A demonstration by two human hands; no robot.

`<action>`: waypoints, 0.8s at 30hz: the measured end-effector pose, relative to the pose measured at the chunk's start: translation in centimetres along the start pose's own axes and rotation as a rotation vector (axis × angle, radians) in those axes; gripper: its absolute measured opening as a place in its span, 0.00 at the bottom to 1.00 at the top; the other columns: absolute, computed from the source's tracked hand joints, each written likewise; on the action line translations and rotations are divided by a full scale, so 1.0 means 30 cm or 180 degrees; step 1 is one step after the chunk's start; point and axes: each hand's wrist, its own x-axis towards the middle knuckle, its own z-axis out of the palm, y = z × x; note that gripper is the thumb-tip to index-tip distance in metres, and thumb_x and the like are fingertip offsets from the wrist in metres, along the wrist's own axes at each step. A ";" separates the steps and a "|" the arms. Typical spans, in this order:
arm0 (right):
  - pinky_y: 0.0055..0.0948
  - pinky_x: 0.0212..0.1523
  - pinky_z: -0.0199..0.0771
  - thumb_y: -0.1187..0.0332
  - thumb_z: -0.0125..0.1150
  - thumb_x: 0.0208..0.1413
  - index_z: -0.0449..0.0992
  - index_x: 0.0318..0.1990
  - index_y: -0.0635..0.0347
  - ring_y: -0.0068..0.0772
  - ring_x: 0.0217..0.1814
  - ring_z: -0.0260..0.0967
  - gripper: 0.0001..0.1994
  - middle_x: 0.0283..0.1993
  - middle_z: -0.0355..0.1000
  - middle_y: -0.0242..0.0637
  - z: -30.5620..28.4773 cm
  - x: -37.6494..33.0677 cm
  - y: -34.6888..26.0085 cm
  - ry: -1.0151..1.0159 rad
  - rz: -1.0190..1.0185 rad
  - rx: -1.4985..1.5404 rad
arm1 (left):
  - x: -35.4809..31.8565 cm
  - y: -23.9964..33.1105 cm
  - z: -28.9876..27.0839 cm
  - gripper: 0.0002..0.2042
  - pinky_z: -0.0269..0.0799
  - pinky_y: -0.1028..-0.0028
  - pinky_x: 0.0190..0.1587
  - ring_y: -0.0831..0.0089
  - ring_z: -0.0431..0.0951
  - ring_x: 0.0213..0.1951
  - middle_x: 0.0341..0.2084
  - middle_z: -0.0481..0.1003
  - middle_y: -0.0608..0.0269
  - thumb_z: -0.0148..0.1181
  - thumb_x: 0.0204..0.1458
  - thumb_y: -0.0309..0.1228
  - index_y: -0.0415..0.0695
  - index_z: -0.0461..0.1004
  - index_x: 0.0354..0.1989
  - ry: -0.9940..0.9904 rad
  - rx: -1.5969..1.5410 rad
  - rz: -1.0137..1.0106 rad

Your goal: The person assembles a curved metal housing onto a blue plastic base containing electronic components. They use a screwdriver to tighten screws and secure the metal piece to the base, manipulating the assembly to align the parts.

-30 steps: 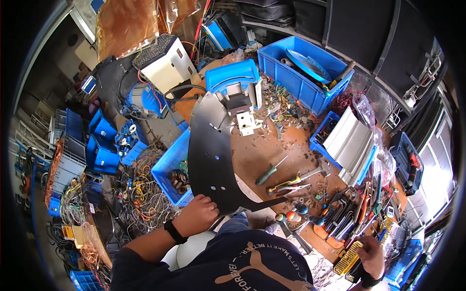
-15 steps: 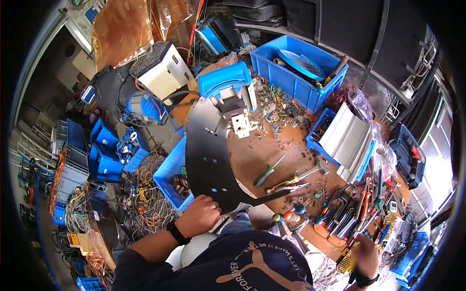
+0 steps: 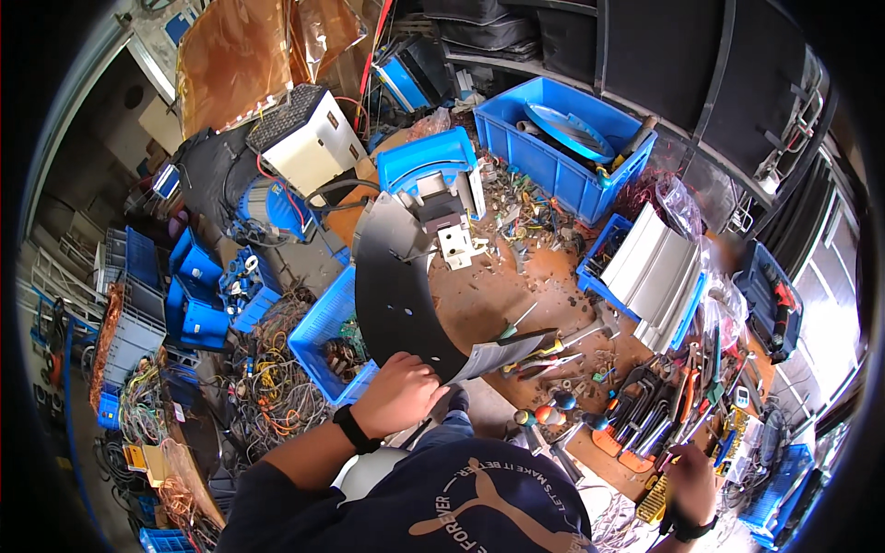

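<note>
A thin black sheet panel [image 3: 392, 290], bent in a curve, reaches from a cream-and-dark clamp-like fixture [image 3: 454, 241] toward me over the table's left edge. Its near end flares to the right, where a greyer face shows. My left hand [image 3: 403, 392], in a dark wristband, is closed on the panel's near edge with the knuckles up; the thumb is hidden. At the lower right my right hand [image 3: 690, 484] is apart from the panel, above a yellow slotted holder [image 3: 656, 498]. Its fingers are blurred, and I cannot make out anything in them.
A green-handled screwdriver [image 3: 516, 323], a hammer [image 3: 585, 334] and pliers [image 3: 544, 366] lie on the brown tabletop [image 3: 502, 290] among scraps. Hex keys and cutters crowd the right [image 3: 645, 405]. Blue crates [image 3: 553, 157] stand behind; another crate [image 3: 309, 346] and tangled cables [image 3: 277, 387] are left.
The panel's near end has tilted and swung up, so its greyer face now shows. My left hand has moved slightly right and away from me with it. The right hand stays nearly in place.
</note>
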 end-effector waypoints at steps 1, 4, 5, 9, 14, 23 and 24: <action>0.23 0.21 0.58 0.74 0.62 0.42 0.74 0.38 0.63 0.19 0.20 0.58 0.13 0.18 0.64 0.30 0.001 -0.004 0.003 -0.0022 0.0047 0.0019 | 0.007 0.003 0.013 0.11 0.64 0.65 0.44 0.64 0.72 0.31 0.21 0.72 0.61 0.56 0.48 0.33 0.41 0.72 0.17 0.0049 -0.0003 -0.0008; 0.23 0.22 0.58 0.74 0.62 0.41 0.74 0.38 0.63 0.19 0.20 0.58 0.13 0.18 0.64 0.29 0.005 -0.008 -0.007 -0.0033 0.0152 0.0046 | 0.032 0.012 0.029 0.11 0.64 0.66 0.39 0.65 0.72 0.30 0.19 0.72 0.62 0.57 0.47 0.33 0.43 0.73 0.16 0.0064 0.0011 0.0013; 0.23 0.22 0.58 0.74 0.62 0.41 0.74 0.38 0.63 0.19 0.20 0.59 0.13 0.19 0.64 0.29 0.004 -0.009 -0.011 -0.0027 0.0182 0.0050 | 0.040 0.016 0.033 0.10 0.64 0.66 0.37 0.65 0.72 0.29 0.18 0.72 0.63 0.57 0.46 0.33 0.43 0.73 0.16 0.0046 0.0019 0.0028; 0.23 0.22 0.58 0.73 0.62 0.41 0.74 0.38 0.63 0.19 0.20 0.58 0.13 0.19 0.64 0.29 0.007 -0.011 -0.006 -0.0034 0.0100 0.0034 | 0.068 0.040 0.068 0.10 0.63 0.66 0.36 0.65 0.72 0.28 0.17 0.72 0.63 0.56 0.46 0.32 0.44 0.73 0.15 0.0120 0.0069 -0.0071; 0.23 0.22 0.58 0.73 0.62 0.41 0.74 0.38 0.62 0.19 0.20 0.58 0.13 0.19 0.64 0.29 0.008 -0.020 -0.019 -0.0009 0.0188 0.0126 | 0.134 0.070 0.050 0.10 0.65 0.66 0.35 0.64 0.72 0.27 0.17 0.72 0.61 0.56 0.47 0.32 0.43 0.73 0.17 0.0048 0.0093 -0.0260; 0.22 0.21 0.56 0.74 0.61 0.42 0.74 0.38 0.62 0.18 0.20 0.57 0.12 0.18 0.63 0.28 0.013 -0.023 -0.014 -0.0030 0.0225 0.0010 | 0.151 0.056 0.063 0.10 0.65 0.65 0.32 0.62 0.72 0.25 0.16 0.72 0.60 0.57 0.46 0.32 0.42 0.72 0.16 0.0184 -0.0048 -0.0270; 0.22 0.21 0.56 0.74 0.61 0.43 0.74 0.38 0.62 0.18 0.19 0.57 0.12 0.18 0.63 0.28 0.015 -0.028 -0.013 0.0007 0.0216 0.0018 | 0.151 0.053 0.057 0.10 0.65 0.65 0.32 0.62 0.72 0.25 0.16 0.72 0.60 0.57 0.46 0.32 0.42 0.72 0.15 0.0191 -0.0063 -0.0295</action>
